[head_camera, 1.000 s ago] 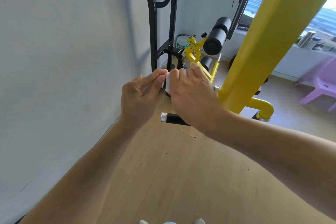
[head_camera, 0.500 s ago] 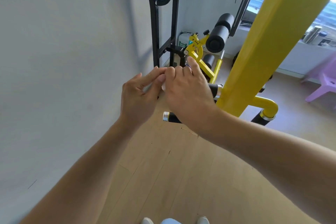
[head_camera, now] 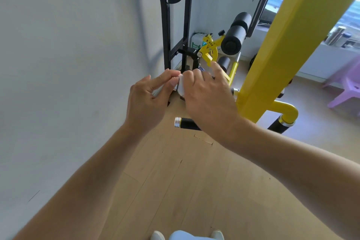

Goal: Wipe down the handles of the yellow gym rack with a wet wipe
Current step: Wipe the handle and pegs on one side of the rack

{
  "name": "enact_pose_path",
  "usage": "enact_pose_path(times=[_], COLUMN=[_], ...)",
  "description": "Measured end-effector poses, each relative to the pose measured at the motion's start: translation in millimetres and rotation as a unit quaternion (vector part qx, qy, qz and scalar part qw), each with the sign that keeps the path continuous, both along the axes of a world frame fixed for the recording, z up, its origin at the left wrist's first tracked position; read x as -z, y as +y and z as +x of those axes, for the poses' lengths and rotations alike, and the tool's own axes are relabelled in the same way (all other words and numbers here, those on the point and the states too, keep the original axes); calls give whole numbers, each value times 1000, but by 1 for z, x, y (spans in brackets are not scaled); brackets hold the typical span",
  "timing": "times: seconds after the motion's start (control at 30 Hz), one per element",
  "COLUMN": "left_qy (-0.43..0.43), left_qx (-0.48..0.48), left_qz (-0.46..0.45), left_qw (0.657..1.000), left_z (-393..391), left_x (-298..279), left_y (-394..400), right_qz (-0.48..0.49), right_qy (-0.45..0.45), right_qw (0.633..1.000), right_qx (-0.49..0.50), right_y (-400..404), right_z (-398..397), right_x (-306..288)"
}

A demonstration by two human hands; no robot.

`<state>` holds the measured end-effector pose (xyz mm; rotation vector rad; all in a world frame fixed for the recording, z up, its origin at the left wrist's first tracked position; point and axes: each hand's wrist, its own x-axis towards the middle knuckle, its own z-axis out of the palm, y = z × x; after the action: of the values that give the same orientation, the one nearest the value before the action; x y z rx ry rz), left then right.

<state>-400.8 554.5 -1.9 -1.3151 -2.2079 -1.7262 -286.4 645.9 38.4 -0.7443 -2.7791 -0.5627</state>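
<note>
A thick yellow rack post [head_camera: 288,48] runs diagonally down the right of the view. Two black-padded handles stick out from it: one [head_camera: 186,123] with a silver end cap, below my right wrist, and another [head_camera: 278,125] on a yellow elbow to the right. My right hand [head_camera: 206,99] covers a small white wet wipe [head_camera: 180,87], of which only an edge shows. My left hand [head_camera: 150,99] pinches the wipe's left edge between thumb and forefinger. Both hands meet in front of the post, above the handle with the cap.
A white wall [head_camera: 68,64] stands close on the left. A black frame [head_camera: 175,25] rises behind my hands, with a yellow bench and black foam rollers [head_camera: 234,35] beyond. A purple plastic chair [head_camera: 348,87] sits at right. Wooden floor [head_camera: 185,191] lies below.
My hands have stayed together on the wipe, with only small finger shifts. The view tilted slightly, so the wipe's white edge shows again after being nearly hidden half a second ago.
</note>
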Motion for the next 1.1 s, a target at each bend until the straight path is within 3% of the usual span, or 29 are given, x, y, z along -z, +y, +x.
enact_pose_path(times=[0.13,0.27,0.4,0.6,0.7,0.83,0.93,1.0,1.1], left_qy=[-27,-66,-39,-35,-53,-46,-45,-51,-85], left_qx=[17,14,18,-2,-3,-2,0,0,-4], left_qz=[-12,-12,-14,-15,0,-5,-1,2,21], left_qw=[999,998,999,999,999,999,999,999,996], left_z=[-2,5,4,4,9,6,6,9,15], left_x=[-1,-4,-5,-1,-2,-2,-5,-6,-5], left_y=[-4,1,0,-1,3,4,1,0,0], right_qz=[32,-3,-43,27,0,-26,-16,-33,-68], right_qy=[-102,-56,-15,-117,-61,88,107,141,217], right_qw=[989,997,999,989,997,994,990,978,932], right_qx=[102,52,5,89,53,-54,-96,-153,-283], right_y=[17,3,-3,19,15,11,23,26,13], right_z=[38,5,-13,42,16,-10,6,23,53], right_x=[-9,-8,-3,-16,-5,16,25,24,30])
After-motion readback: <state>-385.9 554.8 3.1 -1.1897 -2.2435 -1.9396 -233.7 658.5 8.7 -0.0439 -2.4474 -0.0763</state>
